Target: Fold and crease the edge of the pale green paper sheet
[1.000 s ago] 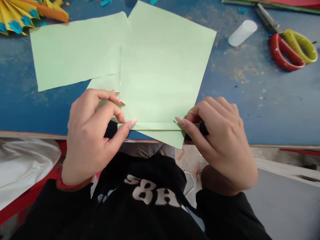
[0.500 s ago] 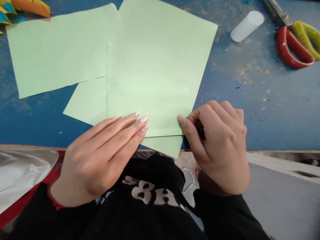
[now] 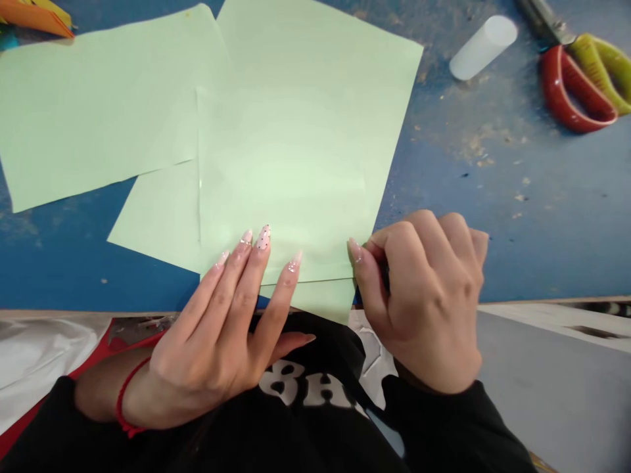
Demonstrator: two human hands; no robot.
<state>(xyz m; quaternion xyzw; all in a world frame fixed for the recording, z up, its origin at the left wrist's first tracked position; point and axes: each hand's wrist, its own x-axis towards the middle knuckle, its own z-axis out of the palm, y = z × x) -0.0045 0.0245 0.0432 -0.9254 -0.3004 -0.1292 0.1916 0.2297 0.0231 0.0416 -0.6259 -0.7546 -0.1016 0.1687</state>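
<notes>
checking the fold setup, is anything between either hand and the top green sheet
Nothing visible. The left hand rests flat, fingertips on the top green sheet near its lower edge; the right hand is curled at its lower right corner. The scissors and white tube lie apart, upper right.

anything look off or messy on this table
The green sheets lie overlapped at different angles, and one corner hangs past the table edge by the left hand. Pale crumbs litter the scuffed blue top near the scissors.
</notes>
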